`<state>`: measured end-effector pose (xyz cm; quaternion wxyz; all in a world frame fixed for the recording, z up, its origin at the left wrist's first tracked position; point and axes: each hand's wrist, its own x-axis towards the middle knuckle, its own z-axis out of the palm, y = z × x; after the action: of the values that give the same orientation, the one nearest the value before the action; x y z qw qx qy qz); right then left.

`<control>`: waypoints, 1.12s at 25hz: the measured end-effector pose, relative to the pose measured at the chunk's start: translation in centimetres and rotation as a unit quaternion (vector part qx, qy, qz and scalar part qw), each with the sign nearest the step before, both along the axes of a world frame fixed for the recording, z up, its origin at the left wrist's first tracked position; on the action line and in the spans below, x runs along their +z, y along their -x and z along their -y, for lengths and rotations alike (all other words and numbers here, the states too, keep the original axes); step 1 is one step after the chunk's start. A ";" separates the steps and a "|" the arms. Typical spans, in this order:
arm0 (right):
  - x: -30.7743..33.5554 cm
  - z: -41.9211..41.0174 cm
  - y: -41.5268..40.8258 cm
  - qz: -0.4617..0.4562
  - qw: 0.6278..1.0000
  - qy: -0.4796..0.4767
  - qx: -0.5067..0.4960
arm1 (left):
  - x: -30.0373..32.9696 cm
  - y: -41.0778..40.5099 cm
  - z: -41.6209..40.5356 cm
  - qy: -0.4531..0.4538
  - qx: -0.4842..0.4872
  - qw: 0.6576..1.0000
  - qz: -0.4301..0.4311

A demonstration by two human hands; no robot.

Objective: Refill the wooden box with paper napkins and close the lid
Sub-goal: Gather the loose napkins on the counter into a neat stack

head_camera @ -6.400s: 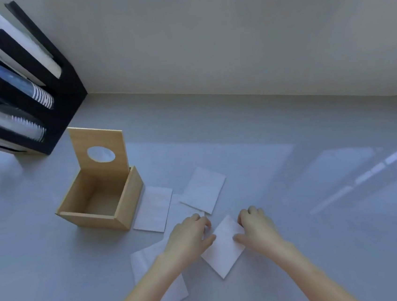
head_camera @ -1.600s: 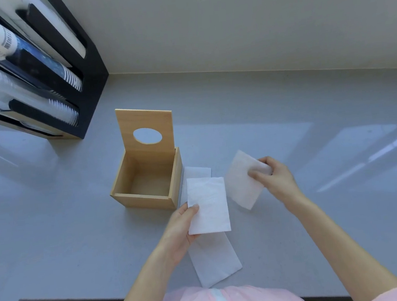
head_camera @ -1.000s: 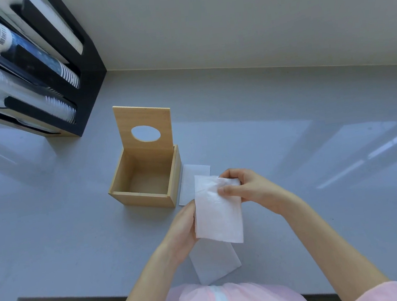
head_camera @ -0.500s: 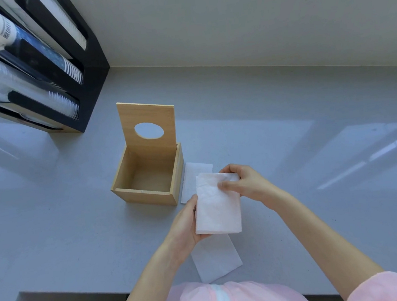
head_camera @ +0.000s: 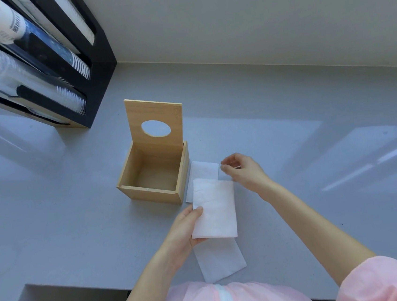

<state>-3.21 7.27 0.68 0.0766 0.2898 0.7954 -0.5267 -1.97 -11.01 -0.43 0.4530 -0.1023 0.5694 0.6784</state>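
The wooden box (head_camera: 148, 193) stands in the middle of the grey counter with nothing inside. Its lid (head_camera: 154, 115), with an oval hole, stands upright at the back. My left hand (head_camera: 182, 230) holds a small stack of white napkins (head_camera: 214, 210) just right of the box's front corner. My right hand (head_camera: 242, 170) hovers above the stack's far end, fingers apart and holding nothing. One napkin (head_camera: 203, 170) lies flat against the box's right side. Another napkin (head_camera: 218, 258) lies near the counter's front edge, partly under the held stack.
A black rack (head_camera: 67, 58) with sleeves of paper and clear plastic cups stands at the back left. A pale wall (head_camera: 251, 14) runs along the counter's far side. The counter's front edge (head_camera: 72, 285) lies close to my body, with a recess below at the left.
My right hand laid its napkin onto the one in my left hand, then let go and lifted slightly away. My left hand keeps the stack beside the box.
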 end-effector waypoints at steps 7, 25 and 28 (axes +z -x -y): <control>-2.1 1.0 2.5 0.094 0.974 -0.149 0.141 | -0.4 0.0 0.7 0.007 0.009 1.000 0.009; 2.5 -1.1 -3.3 -0.137 0.968 0.168 -0.129 | -0.8 0.0 0.0 0.003 -0.015 1.000 0.013; 2.3 0.2 -5.1 -0.104 0.968 0.222 -0.059 | -0.6 0.0 -0.2 -0.003 -0.015 1.000 0.006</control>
<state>1.87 7.05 2.95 0.0243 0.2555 0.6434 -0.7212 -2.00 -10.79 -1.00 0.4669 -0.0958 0.5661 0.6726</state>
